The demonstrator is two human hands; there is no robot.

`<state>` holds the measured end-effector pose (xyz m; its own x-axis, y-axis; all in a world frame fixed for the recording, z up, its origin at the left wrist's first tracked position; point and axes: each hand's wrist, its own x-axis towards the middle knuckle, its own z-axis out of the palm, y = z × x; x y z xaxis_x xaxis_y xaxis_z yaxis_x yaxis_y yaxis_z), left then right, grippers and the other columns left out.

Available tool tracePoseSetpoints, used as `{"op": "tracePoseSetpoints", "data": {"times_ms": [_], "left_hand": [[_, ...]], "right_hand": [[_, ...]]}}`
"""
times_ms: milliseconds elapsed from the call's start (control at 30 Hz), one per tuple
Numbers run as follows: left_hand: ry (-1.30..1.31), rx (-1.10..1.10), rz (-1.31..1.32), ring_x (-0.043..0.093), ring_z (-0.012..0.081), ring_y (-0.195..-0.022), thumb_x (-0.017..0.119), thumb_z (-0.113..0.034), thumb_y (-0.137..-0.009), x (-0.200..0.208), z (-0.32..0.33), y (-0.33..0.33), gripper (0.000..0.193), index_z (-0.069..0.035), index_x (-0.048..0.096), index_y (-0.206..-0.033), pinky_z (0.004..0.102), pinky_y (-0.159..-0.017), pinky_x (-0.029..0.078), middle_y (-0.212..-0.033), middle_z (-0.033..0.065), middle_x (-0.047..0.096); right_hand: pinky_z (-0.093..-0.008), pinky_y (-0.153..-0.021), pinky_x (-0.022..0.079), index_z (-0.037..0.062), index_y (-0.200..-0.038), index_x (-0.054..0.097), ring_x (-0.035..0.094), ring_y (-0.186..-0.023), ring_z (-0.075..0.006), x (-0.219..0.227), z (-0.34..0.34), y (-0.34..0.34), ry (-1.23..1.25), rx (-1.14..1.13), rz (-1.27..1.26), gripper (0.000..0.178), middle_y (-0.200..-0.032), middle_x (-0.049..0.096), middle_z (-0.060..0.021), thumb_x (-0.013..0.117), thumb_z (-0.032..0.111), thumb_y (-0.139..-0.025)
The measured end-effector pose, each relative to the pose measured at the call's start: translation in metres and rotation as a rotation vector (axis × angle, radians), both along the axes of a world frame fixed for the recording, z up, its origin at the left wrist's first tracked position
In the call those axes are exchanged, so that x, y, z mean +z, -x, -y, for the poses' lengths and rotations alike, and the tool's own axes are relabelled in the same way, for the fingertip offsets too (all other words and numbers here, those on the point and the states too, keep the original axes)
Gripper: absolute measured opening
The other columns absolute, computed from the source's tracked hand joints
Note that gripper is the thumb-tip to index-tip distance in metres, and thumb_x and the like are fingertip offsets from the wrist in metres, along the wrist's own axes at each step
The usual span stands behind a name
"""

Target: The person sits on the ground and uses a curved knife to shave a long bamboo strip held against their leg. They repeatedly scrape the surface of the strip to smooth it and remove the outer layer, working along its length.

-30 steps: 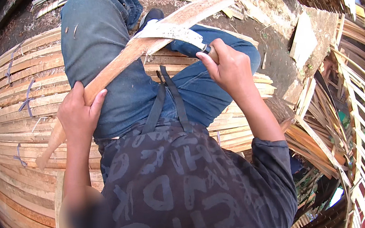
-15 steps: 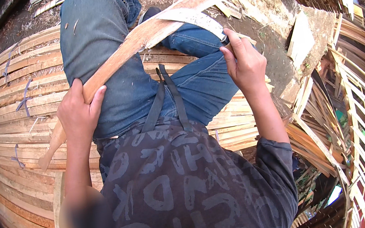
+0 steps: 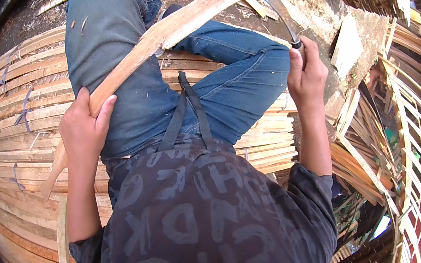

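Presently, left fingers (image 3: 106, 113) are clamped on the curved wooden piece (image 3: 186, 19), which extends up and rightward from them; right fingers (image 3: 311, 56) grip the knife (image 3: 289, 25). Should the wood twist, the blade (image 3: 275, 2) could strike the knee (image 3: 273, 63) beside the right fingers. Handle (image 3: 296, 44) mostly finger-covered; blade contact unconfirmed.

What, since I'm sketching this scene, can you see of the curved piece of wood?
The curved piece of wood looks light brown, with a paler lower edge and a ragged notch near mid-length. It slants across the left thigh, narrow at lower left. The left hand grips it; the curved knife overlaps its upper-right part.
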<state>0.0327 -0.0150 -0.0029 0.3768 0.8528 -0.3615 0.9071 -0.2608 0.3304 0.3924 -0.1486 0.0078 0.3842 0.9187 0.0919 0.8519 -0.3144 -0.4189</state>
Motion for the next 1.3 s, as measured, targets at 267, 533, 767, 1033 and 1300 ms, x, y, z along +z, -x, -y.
{"op": "tracePoseSetpoints", "data": {"times_ms": [267,533,767,1033,1300], "left_hand": [[-0.029,0.008,-0.067,0.058,0.0451,-0.066,0.062,-0.052,-0.086,0.004,-0.003,0.000,0.054,-0.001,0.048,-0.075,0.0488,-0.058,0.043,-0.064,0.0241,0.056],[-0.012,0.016,-0.038,0.056,0.0454,-0.063,0.061,-0.053,-0.086,0.000,-0.004,0.002,0.056,-0.001,0.047,-0.073,0.0491,-0.057,0.042,-0.062,0.0240,0.055],[0.050,0.009,-0.076,0.055,0.0451,-0.062,0.061,-0.053,-0.086,0.009,-0.013,-0.008,0.057,0.000,0.047,-0.071,0.0490,-0.057,0.042,-0.060,0.0239,0.054],[0.006,0.006,-0.075,0.056,0.0453,-0.062,0.061,-0.053,-0.086,0.003,-0.006,0.003,0.057,0.000,0.047,-0.071,0.0495,-0.057,0.042,-0.060,0.0244,0.054],[-0.013,0.002,-0.065,0.057,0.0449,-0.063,0.060,-0.054,-0.086,0.000,-0.006,0.000,0.058,0.000,0.048,-0.071,0.0494,-0.058,0.043,-0.061,0.0245,0.055]], "right_hand": [[-0.0393,-0.052,0.051,0.0046,-0.102,0.057,0.065,-0.063,-0.0320,-0.023,-0.025,0.008,0.100,0.133,0.157,0.025,-0.079,0.066,-0.0135,0.063,0.026,-0.091],[-0.0385,-0.052,0.051,0.0045,-0.095,0.055,0.064,-0.062,-0.0323,-0.012,-0.030,0.023,0.073,0.248,0.132,0.025,-0.071,0.064,-0.0140,0.061,0.029,-0.092],[-0.0474,-0.054,0.050,0.0070,-0.087,0.051,0.063,-0.062,-0.0380,-0.037,-0.032,-0.042,0.321,0.002,0.363,0.032,-0.069,0.064,-0.0161,0.050,0.037,-0.097],[-0.0484,-0.054,0.050,0.0053,-0.089,0.050,0.064,-0.063,-0.0405,-0.010,-0.034,-0.017,0.312,0.009,0.304,0.032,-0.070,0.064,-0.0181,0.051,0.036,-0.097],[-0.0447,-0.050,0.049,0.0041,-0.086,0.050,0.062,-0.058,-0.0376,-0.008,-0.027,-0.010,0.248,0.134,0.163,0.032,-0.066,0.062,-0.0169,0.056,0.034,-0.094]]}}
